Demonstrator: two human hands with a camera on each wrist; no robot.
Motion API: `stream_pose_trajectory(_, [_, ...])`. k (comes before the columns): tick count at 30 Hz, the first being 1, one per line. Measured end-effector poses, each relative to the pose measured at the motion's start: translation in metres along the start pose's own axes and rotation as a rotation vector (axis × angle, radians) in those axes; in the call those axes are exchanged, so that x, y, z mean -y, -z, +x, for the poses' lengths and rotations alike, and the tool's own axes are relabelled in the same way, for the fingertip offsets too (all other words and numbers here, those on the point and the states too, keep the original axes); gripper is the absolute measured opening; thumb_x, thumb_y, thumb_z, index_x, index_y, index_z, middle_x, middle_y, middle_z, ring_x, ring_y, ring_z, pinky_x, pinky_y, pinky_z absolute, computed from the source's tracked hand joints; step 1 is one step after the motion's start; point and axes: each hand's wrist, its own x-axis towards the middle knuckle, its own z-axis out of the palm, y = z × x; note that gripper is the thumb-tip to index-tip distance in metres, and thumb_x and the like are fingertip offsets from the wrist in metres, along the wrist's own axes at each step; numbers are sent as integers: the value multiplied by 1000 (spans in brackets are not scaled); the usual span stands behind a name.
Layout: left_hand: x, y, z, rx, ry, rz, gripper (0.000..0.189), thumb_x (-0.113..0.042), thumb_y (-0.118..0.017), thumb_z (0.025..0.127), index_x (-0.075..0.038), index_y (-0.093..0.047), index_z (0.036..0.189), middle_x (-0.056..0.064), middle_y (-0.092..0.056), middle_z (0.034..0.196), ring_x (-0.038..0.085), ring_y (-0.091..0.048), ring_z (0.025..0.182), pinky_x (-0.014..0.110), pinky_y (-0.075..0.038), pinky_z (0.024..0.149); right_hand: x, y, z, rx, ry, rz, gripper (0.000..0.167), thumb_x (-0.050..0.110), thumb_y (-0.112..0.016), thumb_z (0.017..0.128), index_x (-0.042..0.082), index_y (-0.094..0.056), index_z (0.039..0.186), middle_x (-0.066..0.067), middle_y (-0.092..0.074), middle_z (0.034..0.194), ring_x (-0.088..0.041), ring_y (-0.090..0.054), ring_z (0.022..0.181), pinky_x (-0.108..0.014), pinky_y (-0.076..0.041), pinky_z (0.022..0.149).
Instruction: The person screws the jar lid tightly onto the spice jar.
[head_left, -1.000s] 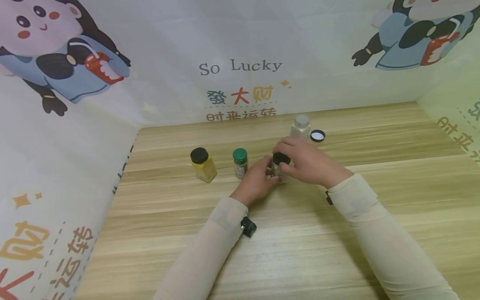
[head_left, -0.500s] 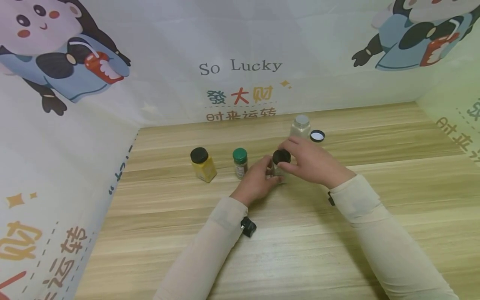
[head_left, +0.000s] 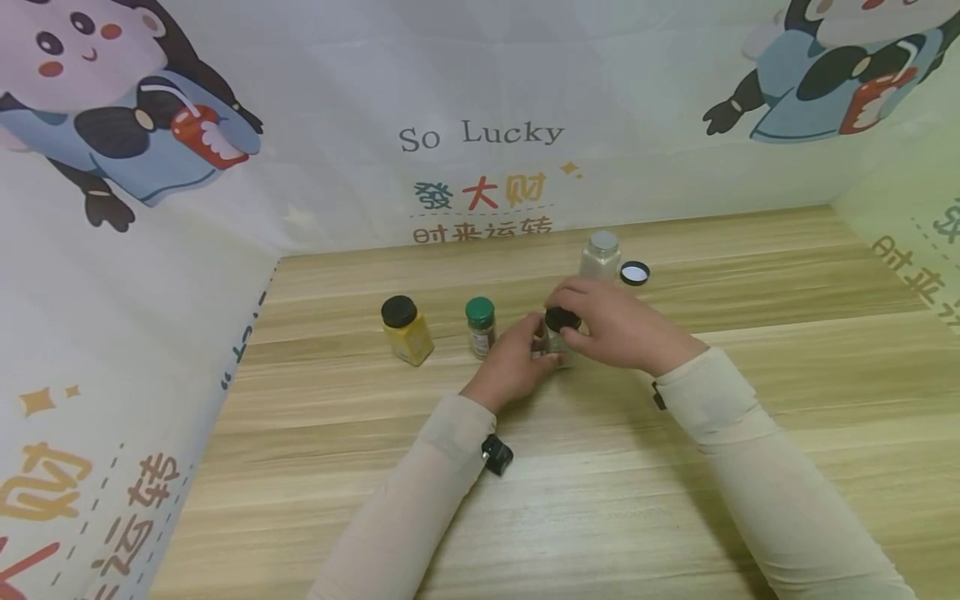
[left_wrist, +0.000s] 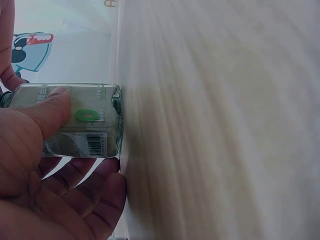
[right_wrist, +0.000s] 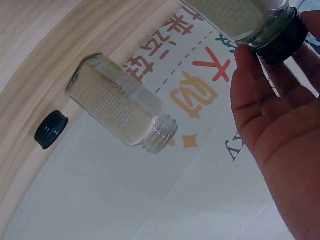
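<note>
Both hands [head_left: 513,362] [head_left: 626,327] grip a jar [left_wrist: 97,125], table edge [head_left: 712,221] beyond.

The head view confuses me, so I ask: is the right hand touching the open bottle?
Apart. The right wrist view shows the backdrop plainly between the right hand and the open bottle.

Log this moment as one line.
left hand: holds glass jar | right hand: grips its black lid | open jar: upright, loose lid beside | yellow jar: lidded
</note>
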Motion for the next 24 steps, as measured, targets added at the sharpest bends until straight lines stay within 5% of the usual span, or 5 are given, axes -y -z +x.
stream_pose_trajectory(13, [0, 0, 0, 0, 0, 15, 40, -27, -70, 95, -12, -52, 127, 9, -59, 123, 26, -59, 119, 39, -49, 97, 1, -1, -4, -4, -124, -16, 38, 29, -71, 93, 5, -62, 121, -11, -60, 118, -25, -61, 99, -44, -51, 85])
stream_pose_trajectory(24, [0, 0, -1, 4, 11, 18, 42, -28, -70, 95, -14, -52, 130, 8, -59, 126, 25, -58, 119, 40, -49, 97, 1, -3, -3, -49, -38, -16, 42, 25, -72, 92, 4, -61, 126, -13, -58, 123, -28, -58, 109, -44, -50, 91])
